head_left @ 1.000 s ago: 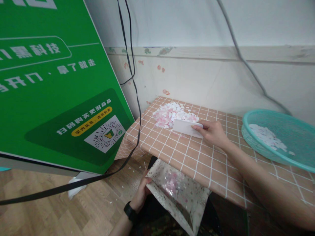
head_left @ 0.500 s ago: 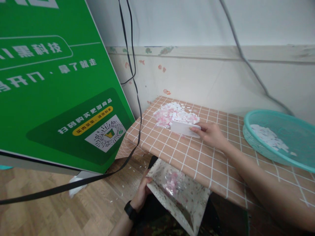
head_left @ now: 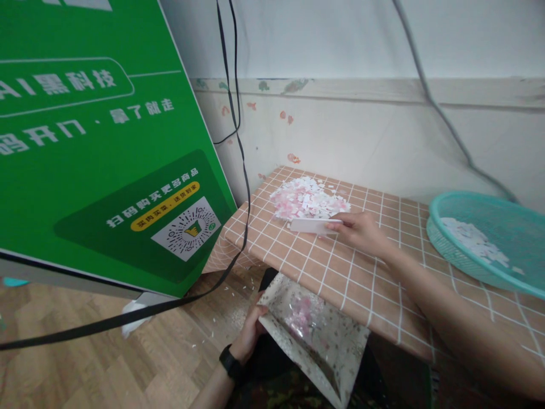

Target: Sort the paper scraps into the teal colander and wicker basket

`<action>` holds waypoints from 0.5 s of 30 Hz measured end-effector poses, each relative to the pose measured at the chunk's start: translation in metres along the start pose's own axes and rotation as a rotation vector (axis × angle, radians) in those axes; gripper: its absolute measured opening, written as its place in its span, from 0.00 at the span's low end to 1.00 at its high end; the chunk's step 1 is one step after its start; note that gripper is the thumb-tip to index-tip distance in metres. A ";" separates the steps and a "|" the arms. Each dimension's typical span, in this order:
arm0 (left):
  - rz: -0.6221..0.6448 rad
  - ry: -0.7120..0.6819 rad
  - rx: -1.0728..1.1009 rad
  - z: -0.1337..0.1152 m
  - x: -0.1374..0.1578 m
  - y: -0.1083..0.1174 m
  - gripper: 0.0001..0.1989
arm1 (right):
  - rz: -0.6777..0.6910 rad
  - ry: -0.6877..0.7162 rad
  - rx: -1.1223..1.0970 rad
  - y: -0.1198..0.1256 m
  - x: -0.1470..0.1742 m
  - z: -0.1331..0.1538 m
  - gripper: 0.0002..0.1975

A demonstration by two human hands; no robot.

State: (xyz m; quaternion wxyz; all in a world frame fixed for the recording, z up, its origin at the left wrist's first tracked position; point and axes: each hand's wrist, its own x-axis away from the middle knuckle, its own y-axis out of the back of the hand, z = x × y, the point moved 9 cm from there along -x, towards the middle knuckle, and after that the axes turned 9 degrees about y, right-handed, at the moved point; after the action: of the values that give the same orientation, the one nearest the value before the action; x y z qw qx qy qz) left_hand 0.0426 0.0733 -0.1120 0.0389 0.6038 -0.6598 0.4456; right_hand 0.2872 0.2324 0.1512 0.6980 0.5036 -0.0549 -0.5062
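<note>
My right hand (head_left: 360, 230) grips a flat white card (head_left: 309, 226) between thumb and fingers, just above the checked tabletop. Right behind the card lies a loose heap of small white and pink paper pieces (head_left: 306, 196). Below the table's front edge, my left hand (head_left: 251, 326) holds a speckled, pale tray-like container (head_left: 340, 335) by its left side, with its far edge close under the tabletop. Inside the container sits a clear plastic bag with pink contents (head_left: 301, 315). The fingers of my left hand are partly hidden behind the container.
A turquoise basket (head_left: 438, 227) holding white pieces (head_left: 474, 241) stands on the right of the brown checked table (head_left: 370, 284). At the left rises a large green sign panel (head_left: 106, 142). A black strap (head_left: 244, 187) hangs past the table corner. White scraps lie on the wooden floor (head_left: 106, 363).
My right hand has drawn the white card slightly toward the table's front edge, away from the heap, and tipped it flatter. The whole view has shifted a little. My left hand still holds the container.
</note>
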 end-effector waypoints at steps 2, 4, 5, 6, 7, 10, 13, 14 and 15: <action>0.011 -0.010 -0.002 -0.002 0.002 -0.003 0.23 | 0.004 -0.032 -0.015 0.008 0.004 -0.005 0.16; 0.014 -0.035 -0.004 -0.005 0.004 -0.005 0.23 | -0.041 -0.079 0.008 0.020 0.011 -0.011 0.16; 0.016 -0.041 -0.004 -0.006 0.004 -0.006 0.23 | -0.075 -0.108 0.036 0.026 0.017 -0.015 0.17; 0.017 -0.044 -0.002 -0.006 0.005 -0.007 0.24 | -0.108 -0.138 0.071 0.032 0.023 -0.017 0.17; 0.018 -0.044 0.000 -0.006 0.005 -0.008 0.24 | -0.141 -0.167 0.107 0.036 0.031 -0.019 0.17; 0.031 -0.042 -0.005 -0.006 0.005 -0.010 0.25 | -0.239 -0.251 0.231 0.043 0.057 -0.016 0.18; 0.038 -0.048 -0.018 -0.007 0.005 -0.012 0.24 | -0.314 -0.309 0.340 0.045 0.079 -0.004 0.18; 0.043 -0.051 -0.022 -0.008 0.006 -0.013 0.24 | -0.318 -0.319 0.358 0.044 0.083 -0.001 0.17; 0.046 -0.055 -0.025 -0.008 0.006 -0.014 0.23 | -0.306 -0.322 0.360 0.042 0.086 0.002 0.17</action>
State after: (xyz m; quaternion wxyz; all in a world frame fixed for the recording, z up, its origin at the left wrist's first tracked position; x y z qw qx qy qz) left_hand 0.0482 0.0753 -0.0960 0.0181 0.5998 -0.6800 0.4214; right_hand 0.3544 0.1646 0.1466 0.4950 0.5350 -0.1773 -0.6612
